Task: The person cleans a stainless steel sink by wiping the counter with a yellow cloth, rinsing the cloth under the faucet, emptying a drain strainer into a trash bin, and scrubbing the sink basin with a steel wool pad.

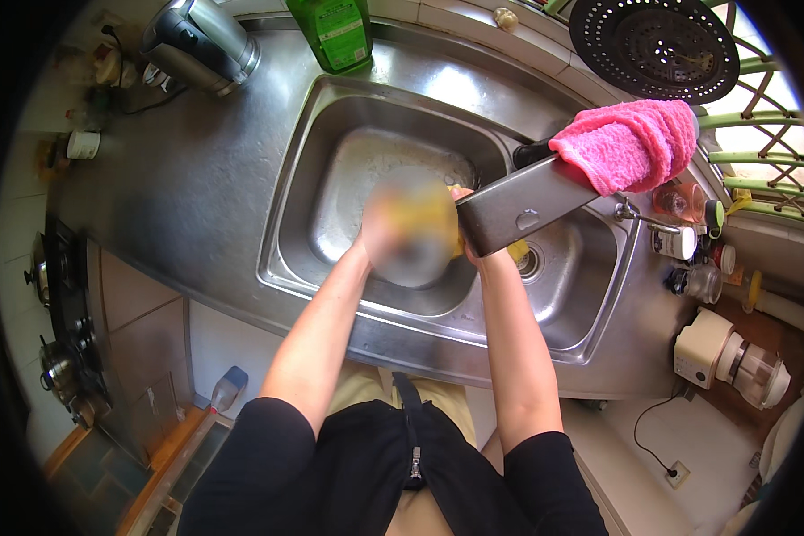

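Note:
Over the larger sink basin, my left hand is mostly lost in a round blurred patch. A yellow cloth-like item shows at the right edge of that patch, close to both hands. Another bit of yellow appears right of my right wrist, above the smaller basin. My right hand is largely hidden beneath a wide grey tap spout; only some fingers and the heel of the hand show. Blur and spout hide both grips. A pink towel is draped over the spout's far end.
Behind the sink stands a green bottle, with an electric kettle to its left. A perforated black disc is at upper right. Jars and a blender-like appliance occupy the right side. The stove is far left.

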The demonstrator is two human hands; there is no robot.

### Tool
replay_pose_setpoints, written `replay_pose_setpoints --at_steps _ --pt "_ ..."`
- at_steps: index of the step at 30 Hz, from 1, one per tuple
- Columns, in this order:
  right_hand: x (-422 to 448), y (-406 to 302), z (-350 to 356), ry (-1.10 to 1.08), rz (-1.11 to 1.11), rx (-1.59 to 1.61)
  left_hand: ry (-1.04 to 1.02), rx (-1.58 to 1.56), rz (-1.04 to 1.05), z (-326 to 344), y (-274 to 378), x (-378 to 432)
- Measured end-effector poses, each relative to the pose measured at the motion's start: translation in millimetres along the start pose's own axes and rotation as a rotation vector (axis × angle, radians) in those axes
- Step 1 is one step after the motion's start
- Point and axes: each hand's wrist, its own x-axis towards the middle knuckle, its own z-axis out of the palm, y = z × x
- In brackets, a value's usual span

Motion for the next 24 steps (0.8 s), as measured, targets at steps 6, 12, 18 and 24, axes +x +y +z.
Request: replay_pose_setpoints --at_steps 6,12,18,24 --pt "31 6 -3 0.033 -0.308 -0.437 -0.138 0.52 -0.24 -29 -39 11" --pt "16 -7 12 0.168 -0.168 0.054 -0.239 0.01 -0.356 -31 -39 -4" --pt "-60 15 37 0.149 -0.231 -0.404 -0.15 -0.859 -0.317 7 -37 -5" --pt "-59 -49 9 0.515 -0.578 -0.333 -0.231 -1.125 -0.189 6 -59 -3"
